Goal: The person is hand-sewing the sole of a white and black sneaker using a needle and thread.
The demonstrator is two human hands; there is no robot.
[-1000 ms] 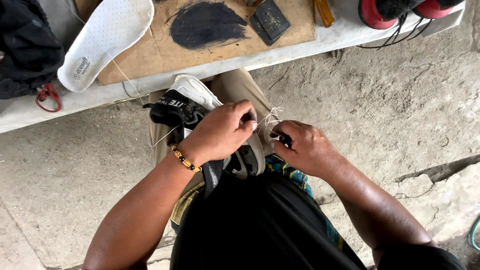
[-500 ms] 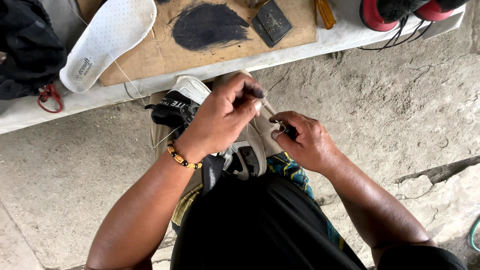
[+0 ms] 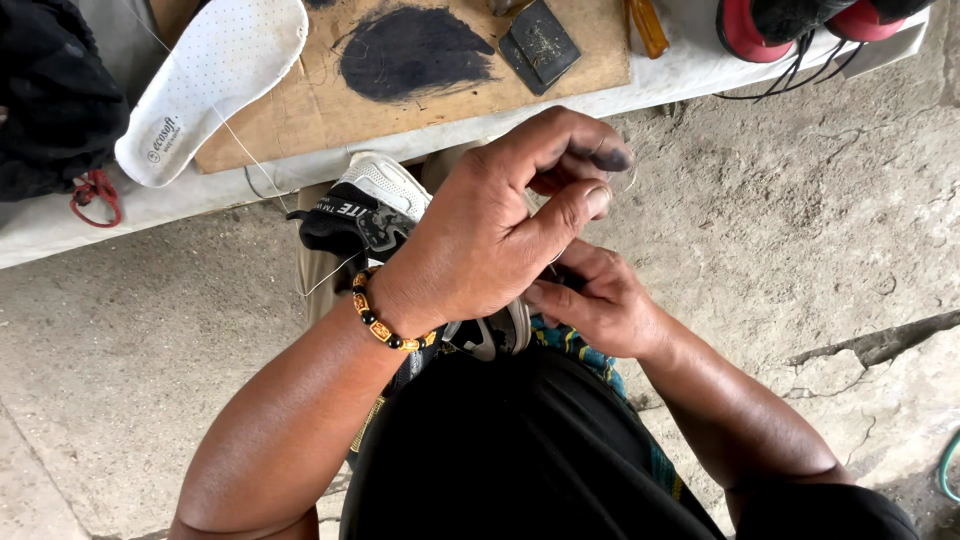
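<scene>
A black and white sneaker (image 3: 372, 205) rests on my lap, toe pointing away from me. My left hand (image 3: 505, 225), with a beaded bracelet on the wrist, is raised over the shoe, thumb and fingers pinched on a thin thread (image 3: 628, 178). My right hand (image 3: 598, 300) sits lower, beside the shoe, fingers closed on a small dark tool that is mostly hidden under my left hand. A loose strand of thread (image 3: 322, 280) hangs by the shoe's left side.
A low bench (image 3: 680, 70) ahead carries a brown board (image 3: 300, 120) with a black patch, a white insole (image 3: 215, 80), a dark sharpening block (image 3: 540, 45), an orange tool handle (image 3: 648, 25) and a red-soled shoe (image 3: 790, 20). A black bag (image 3: 50, 100) lies at left. Cracked concrete floor surrounds me.
My left hand has risen and moved to the right, drawing the thread up from the shoe. My right hand has stayed low beside the shoe.
</scene>
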